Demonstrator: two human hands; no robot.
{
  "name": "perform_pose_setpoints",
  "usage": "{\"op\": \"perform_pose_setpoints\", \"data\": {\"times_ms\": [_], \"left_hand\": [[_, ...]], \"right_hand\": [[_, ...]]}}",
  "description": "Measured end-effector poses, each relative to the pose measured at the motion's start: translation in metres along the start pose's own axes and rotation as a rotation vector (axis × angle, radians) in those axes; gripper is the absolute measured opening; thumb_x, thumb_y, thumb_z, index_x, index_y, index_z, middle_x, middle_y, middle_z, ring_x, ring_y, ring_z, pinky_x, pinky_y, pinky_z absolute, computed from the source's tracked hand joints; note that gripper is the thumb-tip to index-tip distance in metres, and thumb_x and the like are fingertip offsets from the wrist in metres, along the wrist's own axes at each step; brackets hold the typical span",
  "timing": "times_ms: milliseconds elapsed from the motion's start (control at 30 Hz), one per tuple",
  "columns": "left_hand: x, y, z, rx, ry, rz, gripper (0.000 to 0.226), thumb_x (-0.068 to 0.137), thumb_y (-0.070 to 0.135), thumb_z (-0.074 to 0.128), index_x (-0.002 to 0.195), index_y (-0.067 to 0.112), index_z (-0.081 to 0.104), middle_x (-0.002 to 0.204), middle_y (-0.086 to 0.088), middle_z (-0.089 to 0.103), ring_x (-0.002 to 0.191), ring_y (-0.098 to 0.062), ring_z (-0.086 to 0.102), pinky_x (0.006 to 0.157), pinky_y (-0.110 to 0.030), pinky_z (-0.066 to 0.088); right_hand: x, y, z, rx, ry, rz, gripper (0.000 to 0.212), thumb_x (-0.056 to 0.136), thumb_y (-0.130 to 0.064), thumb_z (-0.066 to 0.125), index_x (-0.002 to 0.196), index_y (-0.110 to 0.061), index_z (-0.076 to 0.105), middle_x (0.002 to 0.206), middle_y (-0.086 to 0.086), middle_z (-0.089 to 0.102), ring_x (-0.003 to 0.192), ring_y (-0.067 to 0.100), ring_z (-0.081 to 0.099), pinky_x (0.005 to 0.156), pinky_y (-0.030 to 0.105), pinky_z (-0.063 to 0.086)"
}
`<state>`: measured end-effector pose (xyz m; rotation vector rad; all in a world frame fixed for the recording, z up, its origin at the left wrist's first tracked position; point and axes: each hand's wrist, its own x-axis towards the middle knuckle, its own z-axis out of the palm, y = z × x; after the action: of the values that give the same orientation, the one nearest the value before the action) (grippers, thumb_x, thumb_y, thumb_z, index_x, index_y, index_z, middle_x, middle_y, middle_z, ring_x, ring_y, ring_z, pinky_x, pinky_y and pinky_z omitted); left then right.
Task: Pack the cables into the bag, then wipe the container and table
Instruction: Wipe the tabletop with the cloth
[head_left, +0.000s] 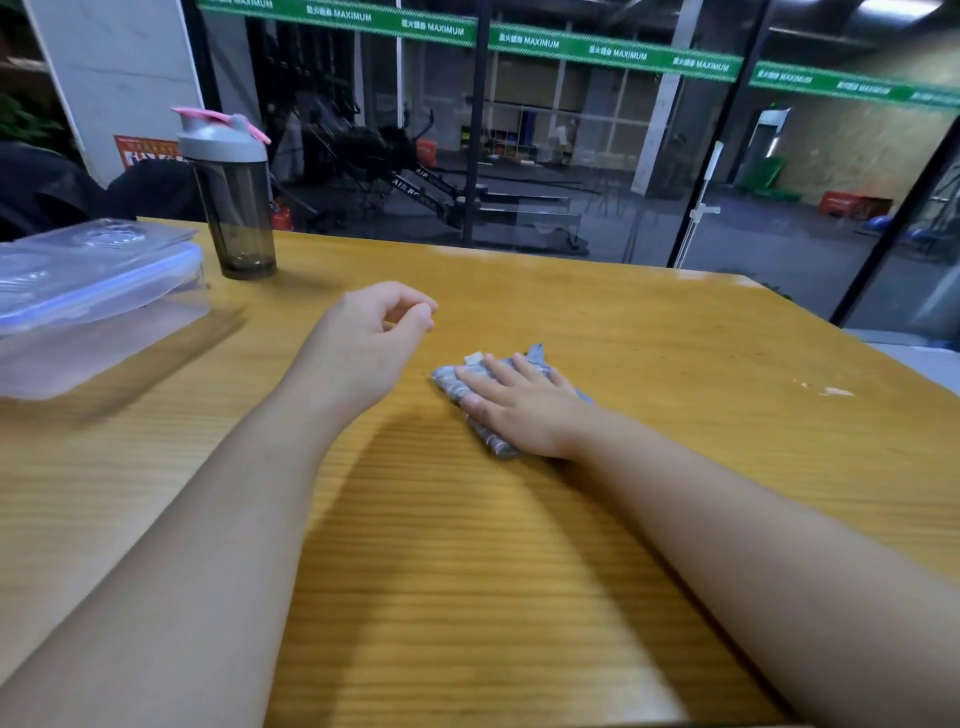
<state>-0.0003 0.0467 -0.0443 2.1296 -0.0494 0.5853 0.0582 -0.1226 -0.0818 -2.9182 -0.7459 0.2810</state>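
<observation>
Your right hand (524, 402) lay flat, fingers straight and slightly spread, pressing one folded grey cloth (488, 400) onto the wooden table (675, 364). Your left hand (371, 338) hovered beside it, fingers loosely curled, holding nothing. At the table's left edge sat one clear container (93, 306) with its lid on; behind it stood one smoky shaker bottle (234, 197) with a grey-and-pink cap. The green banner (571, 47) on the glass read "MAXIMUM" repeatedly.

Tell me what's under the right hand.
A folded grey cloth lies flat on the wooden table, pressed down by the right hand with straight fingers. Its edges stick out around the hand; the middle part is covered, so anything beneath the palm can't be seen.
</observation>
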Motion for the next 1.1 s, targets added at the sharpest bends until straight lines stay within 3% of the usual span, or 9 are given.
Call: {"op": "perform_pose_setpoints", "data": {"times_ms": [400, 533, 633, 833, 1000, 1100], "left_hand": [[-0.004, -0.006, 0.008, -0.080, -0.016, 0.019, 0.019, 0.094, 0.024, 0.045, 0.086, 0.031, 0.061, 0.082, 0.009, 0.068, 0.073, -0.010, 0.066, 0.074, -0.029, 0.050], [-0.007, -0.006, 0.015, -0.119, -0.072, -0.007, 0.022, 0.095, 0.021, 0.046, 0.082, 0.029, 0.062, 0.080, 0.007, 0.068, 0.069, -0.012, 0.065, 0.075, -0.032, 0.051], [-0.014, 0.002, 0.026, -0.158, -0.130, -0.001, 0.021, 0.094, 0.020, 0.048, 0.082, 0.025, 0.063, 0.080, 0.004, 0.069, 0.062, -0.004, 0.062, 0.070, -0.022, 0.049], [-0.029, 0.022, 0.043, -0.133, -0.261, 0.051, 0.018, 0.093, 0.026, 0.051, 0.086, 0.028, 0.066, 0.077, 0.011, 0.070, 0.069, -0.004, 0.064, 0.070, -0.022, 0.048], [-0.035, 0.029, 0.046, -0.109, -0.308, 0.077, 0.018, 0.093, 0.027, 0.051, 0.085, 0.031, 0.066, 0.080, 0.019, 0.069, 0.071, -0.003, 0.064, 0.078, -0.033, 0.051], [-0.037, 0.033, 0.046, -0.106, -0.304, 0.084, 0.017, 0.093, 0.027, 0.051, 0.085, 0.031, 0.065, 0.079, 0.017, 0.069, 0.071, -0.004, 0.063, 0.078, -0.035, 0.050]], "right_hand": [[-0.102, -0.053, 0.016, -0.062, -0.066, -0.251, 0.050, 0.100, -0.051, 0.015, 0.149, -0.046, 0.003, 0.160, -0.006, -0.009, 0.146, 0.021, -0.017, 0.117, 0.048, -0.010], [-0.137, -0.046, 0.021, -0.054, -0.036, -0.267, 0.048, 0.101, -0.049, 0.015, 0.148, -0.048, 0.006, 0.160, -0.011, -0.008, 0.146, 0.013, -0.016, 0.118, 0.043, -0.011], [-0.155, -0.023, 0.021, -0.021, -0.012, -0.181, 0.046, 0.100, -0.050, 0.016, 0.145, -0.054, 0.008, 0.158, -0.018, -0.008, 0.144, 0.005, -0.016, 0.118, 0.036, -0.011], [-0.183, 0.055, 0.015, 0.028, 0.006, 0.142, 0.045, 0.093, -0.059, 0.012, 0.137, -0.062, 0.003, 0.155, -0.026, -0.010, 0.142, -0.002, -0.017, 0.118, 0.033, -0.007], [-0.208, 0.132, 0.011, 0.047, 0.075, 0.455, 0.039, 0.097, -0.055, 0.010, 0.133, -0.062, -0.004, 0.158, -0.020, -0.006, 0.145, 0.004, -0.010, 0.118, 0.036, -0.002], [-0.210, 0.148, 0.009, 0.049, 0.085, 0.591, 0.045, 0.097, -0.056, 0.009, 0.141, -0.056, 0.000, 0.159, -0.015, -0.006, 0.147, 0.009, -0.008, 0.119, 0.040, -0.001]]}}
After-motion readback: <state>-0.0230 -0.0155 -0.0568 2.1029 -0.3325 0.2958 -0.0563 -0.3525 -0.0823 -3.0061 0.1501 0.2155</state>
